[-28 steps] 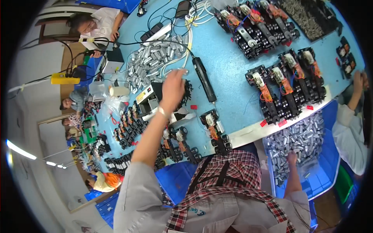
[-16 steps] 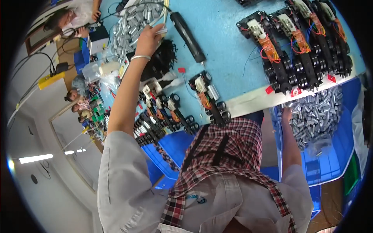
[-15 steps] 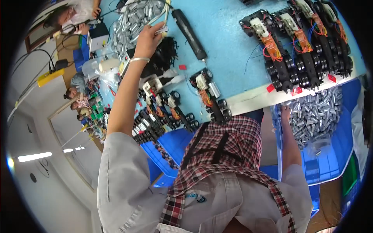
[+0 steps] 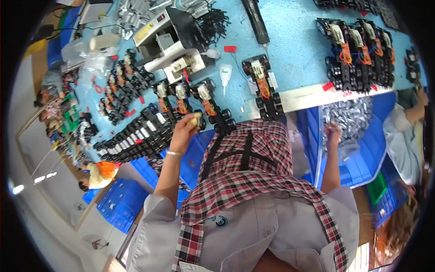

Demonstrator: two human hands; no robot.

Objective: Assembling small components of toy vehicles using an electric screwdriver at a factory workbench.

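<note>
My left hand is at the table's front edge with its fingertips pinched together, beside a toy vehicle chassis with black wheels, a white housing and orange wiring. What the pinch holds, if anything, I cannot make out. Over a blue bin of small silver metal cylinders, my right hand has its fingers curled in; their contents are hidden. Another wheeled chassis lies alone on the blue table between my hands, near the edge.
A black-and-white machine stands at the back left, with silver parts behind. A glue bottle and a black electric screwdriver lie mid-table. Several chassis crowd the right. Another person's arm shows far right.
My left hand has come back from the silver pile at the far left to the table's front edge. My right hand has risen from beside the bin's left wall. The view has shifted.
</note>
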